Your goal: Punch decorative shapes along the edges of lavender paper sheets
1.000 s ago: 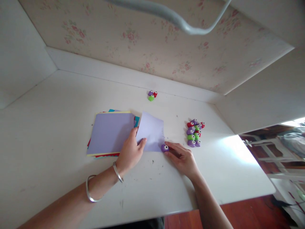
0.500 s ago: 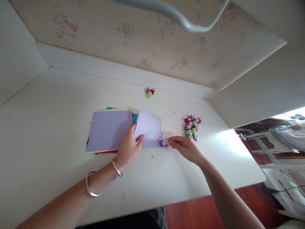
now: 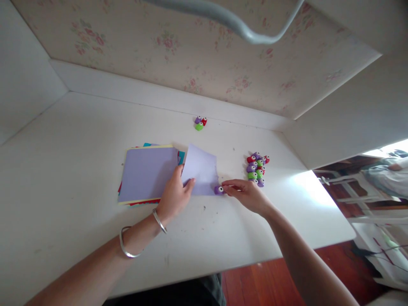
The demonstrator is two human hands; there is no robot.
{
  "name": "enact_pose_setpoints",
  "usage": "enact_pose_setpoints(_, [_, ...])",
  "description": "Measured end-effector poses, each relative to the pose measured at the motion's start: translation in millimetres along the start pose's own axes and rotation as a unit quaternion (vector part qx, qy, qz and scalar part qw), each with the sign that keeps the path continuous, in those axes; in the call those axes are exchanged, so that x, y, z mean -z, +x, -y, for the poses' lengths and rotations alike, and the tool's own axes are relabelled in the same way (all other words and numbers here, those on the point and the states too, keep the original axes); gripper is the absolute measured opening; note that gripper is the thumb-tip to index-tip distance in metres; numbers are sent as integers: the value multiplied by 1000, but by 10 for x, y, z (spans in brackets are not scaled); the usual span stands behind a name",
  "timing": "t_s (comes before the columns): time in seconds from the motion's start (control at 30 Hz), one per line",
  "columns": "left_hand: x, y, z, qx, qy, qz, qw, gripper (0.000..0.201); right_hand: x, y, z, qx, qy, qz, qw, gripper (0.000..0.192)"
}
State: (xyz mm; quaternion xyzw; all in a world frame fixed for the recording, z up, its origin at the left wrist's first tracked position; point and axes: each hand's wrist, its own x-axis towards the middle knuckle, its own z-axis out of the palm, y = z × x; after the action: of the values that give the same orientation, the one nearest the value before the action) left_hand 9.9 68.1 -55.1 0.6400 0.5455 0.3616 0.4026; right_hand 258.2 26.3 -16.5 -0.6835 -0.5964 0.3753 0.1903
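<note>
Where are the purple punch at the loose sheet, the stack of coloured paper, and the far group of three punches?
purple punch (image 3: 219,190): head view, on its top face.
stack of coloured paper (image 3: 146,172): head view, middle of the lavender top sheet.
group of three punches (image 3: 199,123): head view, on the green one.

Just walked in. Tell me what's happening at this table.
A person sits at a white table. The left hand pins a loose lilac sheet beside a stack of coloured paper. The right hand has its fingers on a small purple punch at the sheet's near right corner. A cluster of similar punches lies just to the right, and three more sit near the wall.
</note>
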Motion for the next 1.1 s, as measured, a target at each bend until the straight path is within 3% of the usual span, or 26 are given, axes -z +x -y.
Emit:
enact_pose_setpoints(0.23, [-12,6,12,1,-6,2,1000,46,24,44,172,-8,-44,25,999,31])
enact_pose_setpoints(0.5, [-19,7,15,-1,-1,4,1000,45,55,153,212,-75,-50,78,993,30])
enact_pose_setpoints(0.9, [-13,12,10,10,-25,16,1000,43,111,288,391,-123,-108,81,983,27])
enact_pose_setpoints(1.1, [-20,9,24,9,-15,15,1000,42,71,281,408,-101,-105,66,987,20])
